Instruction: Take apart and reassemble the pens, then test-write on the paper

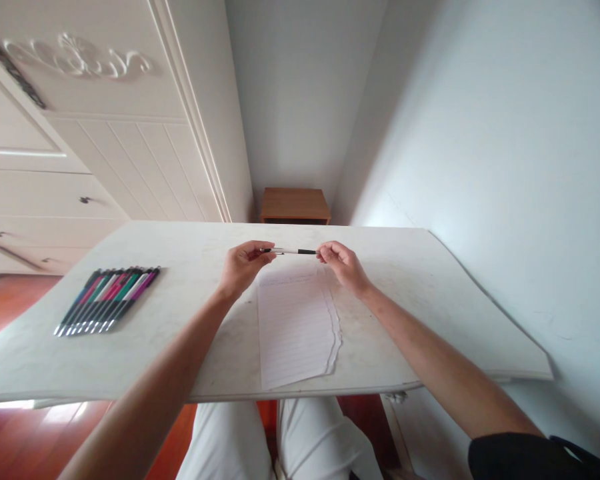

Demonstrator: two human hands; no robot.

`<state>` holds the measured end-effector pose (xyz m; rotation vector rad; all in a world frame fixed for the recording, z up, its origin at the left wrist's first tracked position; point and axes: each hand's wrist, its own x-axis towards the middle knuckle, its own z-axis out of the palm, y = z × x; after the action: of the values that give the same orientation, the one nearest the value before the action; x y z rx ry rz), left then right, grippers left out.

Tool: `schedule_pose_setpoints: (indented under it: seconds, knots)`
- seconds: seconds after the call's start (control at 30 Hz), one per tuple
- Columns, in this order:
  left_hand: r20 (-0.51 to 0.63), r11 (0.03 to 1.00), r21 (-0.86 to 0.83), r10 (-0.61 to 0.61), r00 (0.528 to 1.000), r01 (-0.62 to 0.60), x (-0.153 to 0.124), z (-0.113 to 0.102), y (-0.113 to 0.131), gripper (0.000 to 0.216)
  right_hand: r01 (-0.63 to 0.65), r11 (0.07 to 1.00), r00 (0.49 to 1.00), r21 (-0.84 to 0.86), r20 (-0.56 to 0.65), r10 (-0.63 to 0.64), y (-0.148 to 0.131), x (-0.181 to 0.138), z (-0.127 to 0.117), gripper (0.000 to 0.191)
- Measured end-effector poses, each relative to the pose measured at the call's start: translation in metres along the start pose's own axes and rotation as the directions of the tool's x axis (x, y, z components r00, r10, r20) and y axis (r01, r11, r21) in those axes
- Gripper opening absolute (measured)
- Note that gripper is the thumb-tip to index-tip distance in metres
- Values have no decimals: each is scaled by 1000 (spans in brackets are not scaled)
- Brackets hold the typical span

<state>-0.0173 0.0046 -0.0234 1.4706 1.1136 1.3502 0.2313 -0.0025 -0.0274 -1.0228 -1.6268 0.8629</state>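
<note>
A white pen with a black grip (291, 251) is stretched level between my two hands, above the far end of the paper. My left hand (246, 265) pinches the pen's clip end between thumb and fingers. At the other end, my right hand (344, 263) pinches the tip by the black grip. Below them lies lined paper (295, 327) with a torn right edge, apparently more than one sheet. Faint writing shows near its top. To the left, several pens (107, 300) in blue, pink, green, white and purple lie side by side in a slanted row.
The white table (395, 320) reaches toward a small brown wooden stand (296, 203) behind it. A cream cabinet (180, 167) with drawers rises at the left, and a pale wall (505, 167) borders the right side. My legs are under the near edge.
</note>
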Motion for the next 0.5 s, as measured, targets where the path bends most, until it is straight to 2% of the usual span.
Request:
schedule_pose_setpoints:
  seconds: [0.2,0.3,0.37,0.5]
  knots:
    - [28,999,30,-21,999,21,0,0,1,42,-14,997,994,82,-105,23,1,3,-1,50]
    - [39,999,35,-32,999,31,-1,2,2,42,-15,996,994,87,-110,24,2,2,-1,50]
    - [64,998,24,-54,996,53,-2,3,3,45,-19,997,998,74,-59,23,0,0,-1,47]
    - [124,995,-12,-93,988,95,-5,7,9,48,-35,999,987,-11,157,36,-6,-5,3,38]
